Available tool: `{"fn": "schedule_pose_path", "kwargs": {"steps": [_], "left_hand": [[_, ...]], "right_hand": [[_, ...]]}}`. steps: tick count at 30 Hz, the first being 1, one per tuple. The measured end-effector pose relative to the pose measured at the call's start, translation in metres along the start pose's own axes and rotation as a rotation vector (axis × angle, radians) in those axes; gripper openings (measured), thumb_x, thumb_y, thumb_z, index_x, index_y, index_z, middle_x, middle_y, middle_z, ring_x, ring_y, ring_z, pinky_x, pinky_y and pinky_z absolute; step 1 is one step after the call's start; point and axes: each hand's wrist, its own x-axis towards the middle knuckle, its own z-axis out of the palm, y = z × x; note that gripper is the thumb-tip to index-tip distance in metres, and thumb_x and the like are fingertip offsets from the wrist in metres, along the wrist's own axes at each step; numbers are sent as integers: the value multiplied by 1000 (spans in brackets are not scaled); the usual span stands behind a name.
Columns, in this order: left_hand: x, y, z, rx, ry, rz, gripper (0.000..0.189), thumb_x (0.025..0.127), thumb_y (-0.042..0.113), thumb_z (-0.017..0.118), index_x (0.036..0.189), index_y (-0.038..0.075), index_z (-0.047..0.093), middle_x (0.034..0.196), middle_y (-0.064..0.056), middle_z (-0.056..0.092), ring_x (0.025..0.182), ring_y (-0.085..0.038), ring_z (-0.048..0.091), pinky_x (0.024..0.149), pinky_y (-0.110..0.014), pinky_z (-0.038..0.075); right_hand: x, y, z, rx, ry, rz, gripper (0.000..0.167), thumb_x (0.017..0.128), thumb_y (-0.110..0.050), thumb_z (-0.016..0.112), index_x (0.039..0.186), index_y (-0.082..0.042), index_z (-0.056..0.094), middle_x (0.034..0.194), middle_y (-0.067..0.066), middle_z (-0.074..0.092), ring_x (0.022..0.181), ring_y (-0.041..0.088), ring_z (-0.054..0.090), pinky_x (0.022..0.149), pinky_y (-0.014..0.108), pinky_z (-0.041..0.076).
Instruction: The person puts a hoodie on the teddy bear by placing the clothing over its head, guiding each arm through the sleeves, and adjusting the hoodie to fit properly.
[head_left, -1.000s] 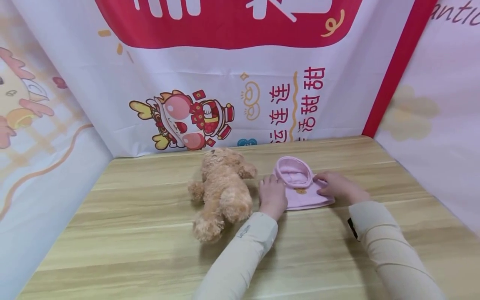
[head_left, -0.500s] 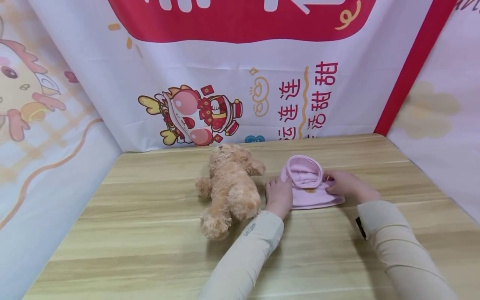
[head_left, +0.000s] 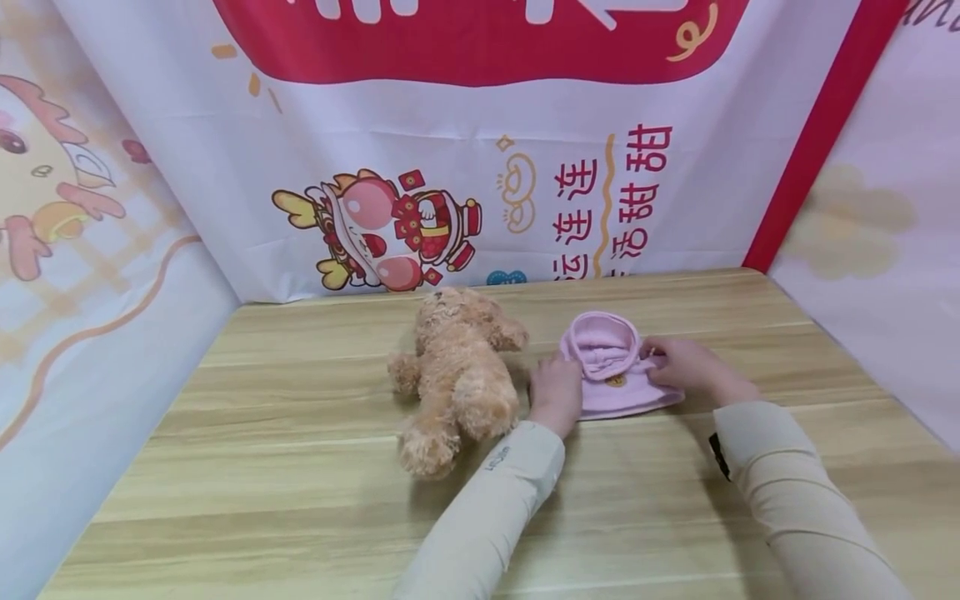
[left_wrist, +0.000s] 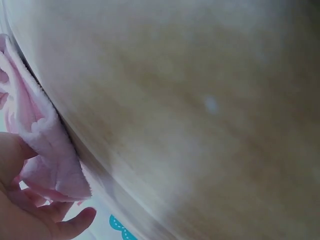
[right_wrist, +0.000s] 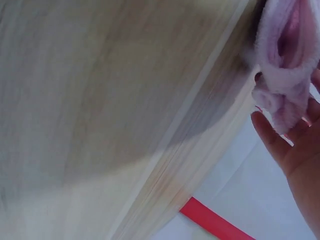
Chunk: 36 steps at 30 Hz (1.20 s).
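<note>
A small pink plush doll top [head_left: 630, 400], with a wide rolled neck opening and a little brown emblem, lies on the wooden table. My left hand [head_left: 557, 392] grips its left side; in the left wrist view the thumb presses the pink cloth [left_wrist: 50, 160] from one side, with fingers behind it. On the other side, my right hand [head_left: 692, 369] pinches the right edge beside the neck opening. The right wrist view has the fingers around a bunched fold of the fleece [right_wrist: 285, 100]. A tan teddy bear [head_left: 461, 367] lies on its back just left of my left hand.
The light wood tabletop [head_left: 262, 467] ends at the back against a white and red printed cloth [head_left: 450, 117]. More printed cloth hangs along the left side [head_left: 90, 317] and the right side [head_left: 885, 317].
The whole head view shifted as the camera turned a little. Both hands keep their hold on the pink top, whose neck opening and lower right edge changed shape slightly. The bear stays put.
</note>
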Motion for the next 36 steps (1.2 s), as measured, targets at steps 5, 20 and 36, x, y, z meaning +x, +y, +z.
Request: {"fn": "schedule_pose_path", "kwargs": {"steps": [5, 20, 36], "left_hand": [[1, -1, -1, -29, 55, 28, 20, 90, 12, 57, 103, 18, 70, 102, -4, 68, 87, -20, 65, 73, -35, 50], [3, 6, -8, -54, 144, 102, 19, 86, 4, 61, 101, 11, 70, 108, -6, 65, 78, -19, 69, 60, -29, 55], [21, 30, -64, -31, 212, 89, 23, 93, 7, 56, 113, 6, 66, 107, -7, 67, 88, -15, 67, 70, -25, 57]], "right_hand": [[-1, 2, -2, 35, 40, -5, 22, 82, -6, 62, 104, -4, 58, 88, 11, 60, 80, 23, 53, 72, 37, 44], [-7, 0, -12, -36, 237, -107, 15, 80, -1, 63, 94, 1, 64, 102, 21, 60, 93, 35, 59, 87, 53, 48], [-10, -19, -49, -86, 558, -55, 20, 83, -1, 58, 100, 7, 62, 97, 27, 61, 90, 42, 59, 83, 56, 47]]}}
